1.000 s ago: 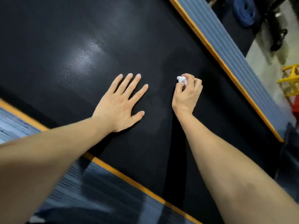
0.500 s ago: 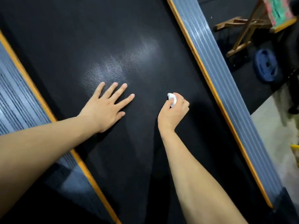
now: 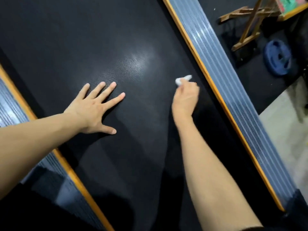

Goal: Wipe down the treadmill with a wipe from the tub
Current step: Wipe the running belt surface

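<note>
One white wipe (image 3: 183,80), bunched in the right hand's (image 3: 185,99) curled grip, presses the treadmill belt (image 3: 83,39) near the right rail (image 3: 221,77). The left hand (image 3: 95,107) lies flat, fingers spread. Two rails flank the belt.

Both forearms are bare from the frame edge to the wrist, with no sleeve, watch or band on them. The left hand (image 3: 93,110) and the right hand (image 3: 185,99) wear no gloves or rings; the left fingernails are short and plain
</note>
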The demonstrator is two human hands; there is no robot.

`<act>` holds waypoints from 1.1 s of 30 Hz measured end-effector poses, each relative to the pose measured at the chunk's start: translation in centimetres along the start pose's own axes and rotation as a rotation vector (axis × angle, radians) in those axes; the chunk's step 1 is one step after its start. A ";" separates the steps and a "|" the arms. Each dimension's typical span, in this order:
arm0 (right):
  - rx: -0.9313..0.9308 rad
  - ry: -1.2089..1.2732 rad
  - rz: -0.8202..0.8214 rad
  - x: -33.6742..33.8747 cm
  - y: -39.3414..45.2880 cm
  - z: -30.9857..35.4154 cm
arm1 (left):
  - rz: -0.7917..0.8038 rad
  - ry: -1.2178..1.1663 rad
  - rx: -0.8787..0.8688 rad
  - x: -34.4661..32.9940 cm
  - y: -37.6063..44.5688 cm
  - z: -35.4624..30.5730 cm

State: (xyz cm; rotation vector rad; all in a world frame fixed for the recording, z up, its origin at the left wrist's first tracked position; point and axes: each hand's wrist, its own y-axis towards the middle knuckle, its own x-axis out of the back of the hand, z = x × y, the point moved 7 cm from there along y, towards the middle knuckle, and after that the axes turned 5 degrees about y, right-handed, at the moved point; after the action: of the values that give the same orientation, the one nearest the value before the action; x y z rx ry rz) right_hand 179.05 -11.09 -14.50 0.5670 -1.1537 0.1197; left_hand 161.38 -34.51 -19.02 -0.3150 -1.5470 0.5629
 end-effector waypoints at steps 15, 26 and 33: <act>0.123 -0.110 0.041 2.7 -2.1 -2.8 | -0.017 -0.089 0.060 -1.8 -5.3 1.8; 0.711 0.144 0.377 3.6 -18.7 13.8 | -0.003 -0.092 -0.002 -1.3 -7.6 4.2; 0.208 -0.128 0.182 3.1 -11.5 7.7 | -0.058 -0.148 0.123 -1.6 -9.0 5.1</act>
State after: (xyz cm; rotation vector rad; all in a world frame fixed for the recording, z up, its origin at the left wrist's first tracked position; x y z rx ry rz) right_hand 178.25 -25.25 -13.73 0.6595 -1.3253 0.3669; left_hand 157.78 -43.71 -15.49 -0.1368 -1.6499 0.6441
